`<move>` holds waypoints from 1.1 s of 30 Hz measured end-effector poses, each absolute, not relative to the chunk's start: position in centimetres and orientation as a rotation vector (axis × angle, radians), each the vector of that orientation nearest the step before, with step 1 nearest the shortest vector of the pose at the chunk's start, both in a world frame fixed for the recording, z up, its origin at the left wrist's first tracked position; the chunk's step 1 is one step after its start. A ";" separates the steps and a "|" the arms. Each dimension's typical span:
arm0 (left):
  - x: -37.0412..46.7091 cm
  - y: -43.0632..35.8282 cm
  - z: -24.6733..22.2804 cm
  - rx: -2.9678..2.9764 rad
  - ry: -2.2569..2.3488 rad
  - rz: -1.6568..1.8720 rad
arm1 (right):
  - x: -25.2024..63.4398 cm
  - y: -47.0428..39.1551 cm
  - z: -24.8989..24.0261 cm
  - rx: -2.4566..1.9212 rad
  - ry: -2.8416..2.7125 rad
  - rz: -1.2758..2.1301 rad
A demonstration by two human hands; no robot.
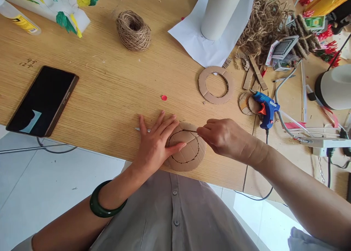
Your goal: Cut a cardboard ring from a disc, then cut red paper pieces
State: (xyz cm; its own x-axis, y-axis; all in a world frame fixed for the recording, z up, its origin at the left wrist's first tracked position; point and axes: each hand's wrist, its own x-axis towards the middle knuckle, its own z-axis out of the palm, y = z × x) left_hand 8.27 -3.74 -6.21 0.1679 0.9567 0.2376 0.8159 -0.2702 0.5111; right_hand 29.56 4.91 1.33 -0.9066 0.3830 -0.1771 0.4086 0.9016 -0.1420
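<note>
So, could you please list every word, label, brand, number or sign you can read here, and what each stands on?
"99", perhaps: upper line of the dark handwriting on the brown wooden tabletop; the line below is unclear.
Too small to read: yellow label on the translucent plastic bottle.
Too small to read: white label on the blue plastic glue gun.
Too blurred to read: any print on the green-and-white box.
</note>
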 end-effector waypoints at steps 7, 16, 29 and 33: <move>8.3 -4.0 -5.3 2.188 1.717 0.778 | 30.0 4.4 1.5 0.676 2.989 -0.151; 8.2 -4.4 -5.2 2.213 1.721 0.764 | 28.3 4.9 2.2 0.574 3.032 0.001; 8.3 -4.3 -5.7 2.173 1.747 0.722 | 30.9 3.8 3.7 0.695 3.057 0.050; 8.3 -4.2 -5.7 2.179 1.738 0.710 | 30.7 3.1 2.5 0.749 3.076 -0.012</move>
State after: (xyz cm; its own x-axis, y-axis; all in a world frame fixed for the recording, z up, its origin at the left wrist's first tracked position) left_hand 8.33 -4.23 -5.74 0.1629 0.9643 0.2086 0.8346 -0.2475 0.4921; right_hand 30.71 3.10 2.52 -0.8879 0.4595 0.0218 0.4594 0.8882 -0.0128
